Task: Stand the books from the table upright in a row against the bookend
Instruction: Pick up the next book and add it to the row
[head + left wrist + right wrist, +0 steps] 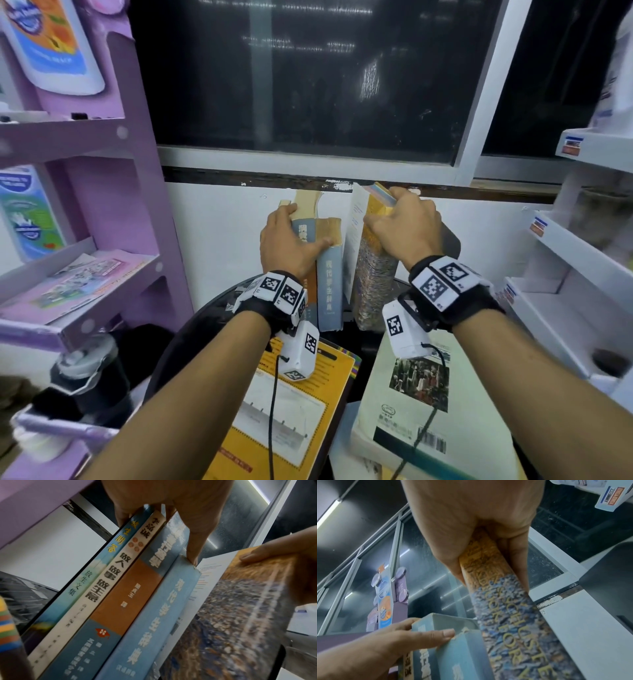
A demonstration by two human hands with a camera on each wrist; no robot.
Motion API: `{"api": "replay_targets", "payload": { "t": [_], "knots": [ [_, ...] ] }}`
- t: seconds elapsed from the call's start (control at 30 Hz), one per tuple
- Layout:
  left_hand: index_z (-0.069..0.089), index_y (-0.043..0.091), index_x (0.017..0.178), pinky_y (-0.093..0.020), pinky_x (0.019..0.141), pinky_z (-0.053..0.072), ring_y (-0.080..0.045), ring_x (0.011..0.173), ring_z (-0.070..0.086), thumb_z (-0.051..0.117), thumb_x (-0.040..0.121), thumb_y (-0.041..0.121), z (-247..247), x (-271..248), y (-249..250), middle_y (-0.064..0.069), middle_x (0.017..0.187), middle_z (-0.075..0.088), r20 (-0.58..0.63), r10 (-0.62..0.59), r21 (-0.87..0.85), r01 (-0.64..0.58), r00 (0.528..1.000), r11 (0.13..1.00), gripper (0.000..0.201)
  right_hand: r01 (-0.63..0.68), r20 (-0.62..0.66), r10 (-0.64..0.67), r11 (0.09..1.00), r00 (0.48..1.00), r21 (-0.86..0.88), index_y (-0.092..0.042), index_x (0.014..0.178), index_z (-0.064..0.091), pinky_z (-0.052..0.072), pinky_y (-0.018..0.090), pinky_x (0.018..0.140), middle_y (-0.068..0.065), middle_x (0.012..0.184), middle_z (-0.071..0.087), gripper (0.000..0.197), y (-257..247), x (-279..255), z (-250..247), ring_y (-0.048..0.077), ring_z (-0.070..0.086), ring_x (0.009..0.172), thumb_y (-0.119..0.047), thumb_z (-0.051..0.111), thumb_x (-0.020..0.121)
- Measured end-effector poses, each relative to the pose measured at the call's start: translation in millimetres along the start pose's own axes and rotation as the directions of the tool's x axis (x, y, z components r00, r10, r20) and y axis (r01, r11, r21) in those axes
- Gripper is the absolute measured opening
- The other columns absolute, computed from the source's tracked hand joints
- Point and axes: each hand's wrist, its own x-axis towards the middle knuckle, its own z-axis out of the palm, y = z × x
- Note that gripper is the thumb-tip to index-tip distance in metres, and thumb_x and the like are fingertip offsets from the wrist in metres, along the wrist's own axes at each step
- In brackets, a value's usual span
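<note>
Several books stand upright at the back of the black round table (191, 342), against the white wall. My left hand (298, 229) grips the tops of this row, fingers over the far edge and thumb on the blue-grey dictionary (330, 291). The left wrist view shows the spines of the row (120, 588) leaning together. My right hand (387, 209) grips the top of a thick book with an orange and mosaic spine (373, 281), upright just right of the row, its front cover hanging ajar. A yellow book (294, 411) and a cream book (428, 394) lie flat near me. I cannot pick out the bookend.
A purple display rack (102, 171) stands close on the left and a white shelf rack (565, 257) on the right. A dark window (308, 85) is above the wall. A dark rounded shape (452, 240) sits behind my right hand. A dark bottle (92, 377) stands low left.
</note>
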Motion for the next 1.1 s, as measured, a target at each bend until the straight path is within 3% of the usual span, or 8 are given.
{"api": "replay_targets", "payload": {
  "t": [0.27, 0.43, 0.73, 0.83, 1.0, 1.1],
  "knots": [
    [0.046, 0.017, 0.126, -0.041, 0.101, 0.044, -0.024, 0.120, 0.049, 0.090, 0.053, 0.040, 5, 5, -3, -0.001, 0.127, 0.054, 0.002, -0.020, -0.093, 0.020, 1.000, 0.995, 0.089, 0.003, -0.011, -0.003, 0.997, 1.000, -0.074, -0.013, 0.123, 0.056, 0.046, 0.036, 0.080, 0.018, 0.112, 0.066, 0.042, -1, 4, 28, 0.040, 0.058, 0.102, -0.030, 0.058, 0.085],
    [0.046, 0.018, 0.125, -0.042, 0.100, 0.045, -0.024, 0.120, 0.049, 0.090, 0.053, 0.040, 6, 5, -4, 0.000, 0.126, 0.054, -0.002, -0.017, -0.103, 0.017, 1.000, 0.995, 0.088, 0.037, -0.055, -0.046, 0.988, 0.997, -0.152, -0.014, 0.126, 0.054, 0.039, 0.035, 0.073, 0.016, 0.108, 0.068, 0.042, -8, 5, 40, 0.039, 0.060, 0.100, -0.029, 0.056, 0.087],
    [0.045, 0.019, 0.128, -0.040, 0.103, 0.043, -0.022, 0.123, 0.046, 0.087, 0.057, 0.041, 7, 3, -7, 0.002, 0.130, 0.052, 0.000, 0.005, -0.105, -0.005, 1.000, 0.994, 0.086, 0.056, -0.079, -0.067, 0.988, 0.995, -0.144, -0.010, 0.126, 0.054, 0.046, 0.038, 0.084, 0.018, 0.109, 0.068, 0.041, -8, 15, 57, 0.039, 0.061, 0.101, -0.030, 0.057, 0.091],
    [0.045, 0.020, 0.128, -0.038, 0.103, 0.042, -0.021, 0.125, 0.045, 0.087, 0.059, 0.041, 7, 2, -6, 0.003, 0.130, 0.052, -0.006, 0.014, -0.113, -0.015, 1.000, 0.993, 0.084, 0.103, -0.079, -0.118, 0.980, 0.990, -0.169, -0.009, 0.126, 0.054, 0.041, 0.041, 0.087, 0.017, 0.105, 0.069, 0.042, -3, 15, 67, 0.037, 0.062, 0.100, -0.035, 0.052, 0.092],
    [0.045, 0.021, 0.128, -0.038, 0.102, 0.043, -0.021, 0.125, 0.046, 0.087, 0.058, 0.043, 8, 1, -8, 0.004, 0.131, 0.052, -0.002, 0.017, -0.115, -0.017, 1.000, 0.993, 0.084, 0.178, -0.049, -0.203, 0.932, 0.978, -0.315, -0.009, 0.117, 0.056, 0.031, 0.041, 0.083, 0.011, 0.091, 0.070, 0.050, 9, 12, 79, 0.031, 0.062, 0.085, -0.051, 0.038, 0.096],
    [0.044, 0.021, 0.130, -0.037, 0.102, 0.042, -0.020, 0.125, 0.045, 0.087, 0.059, 0.041, 7, 2, -8, 0.004, 0.131, 0.051, 0.004, 0.020, -0.109, -0.020, 1.000, 0.994, 0.085, 0.200, -0.005, -0.214, 0.921, 0.977, -0.334, -0.010, 0.117, 0.056, 0.030, 0.042, 0.083, 0.010, 0.096, 0.067, 0.055, 13, 13, 80, 0.029, 0.059, 0.090, -0.056, 0.036, 0.095]
  ]
}}
